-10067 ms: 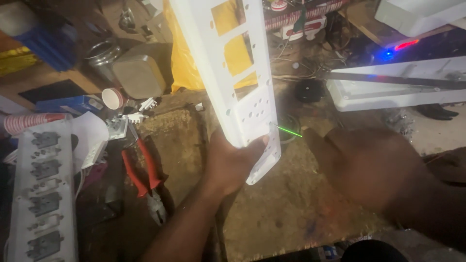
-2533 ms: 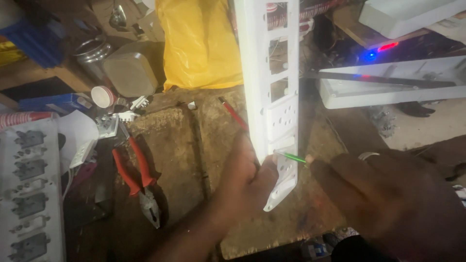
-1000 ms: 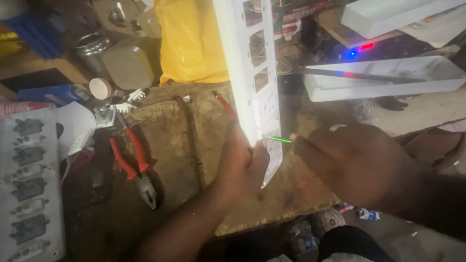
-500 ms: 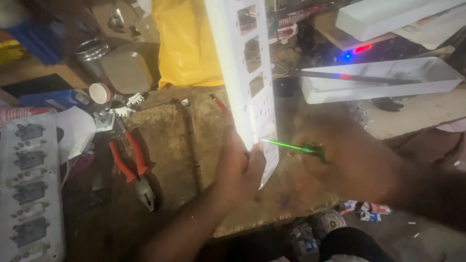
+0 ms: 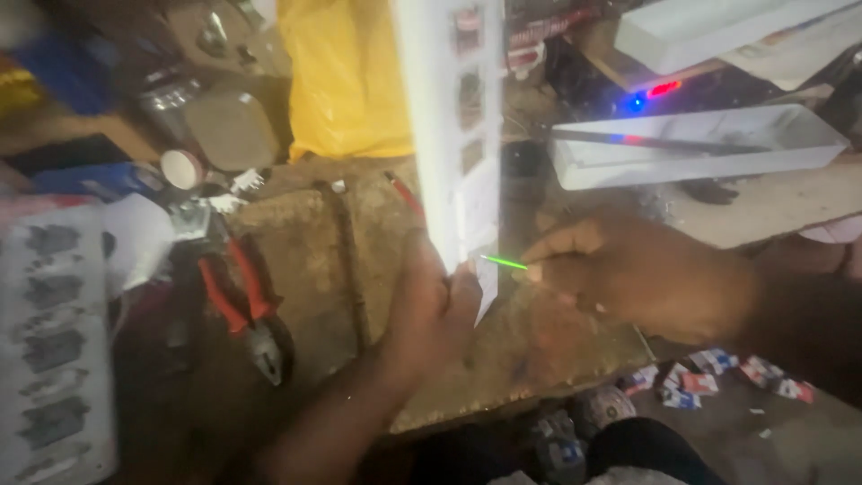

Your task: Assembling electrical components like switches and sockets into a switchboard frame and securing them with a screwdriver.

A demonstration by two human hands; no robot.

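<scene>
My left hand [image 5: 429,310] grips the lower end of a long white plastic socket-strip cover [image 5: 453,117] with several rectangular cut-outs, held nearly upright over a worn wooden block [image 5: 377,269]. My right hand [image 5: 628,274] pinches a thin green-tipped tool [image 5: 503,262], its tip against the cover's lower edge just beside my left thumb. The tool's handle is hidden inside the fist.
Red-handled pliers [image 5: 247,301] lie left of the block. A white strip with grey sockets [image 5: 54,341] lies at far left. A yellow bag [image 5: 346,81] sits behind, a white tray-shaped housing [image 5: 700,148] at right. My shoes [image 5: 575,436] show below.
The cover has tilted closer to upright and shifted slightly. My right hand has brought the green tool back in against the cover's lower edge.
</scene>
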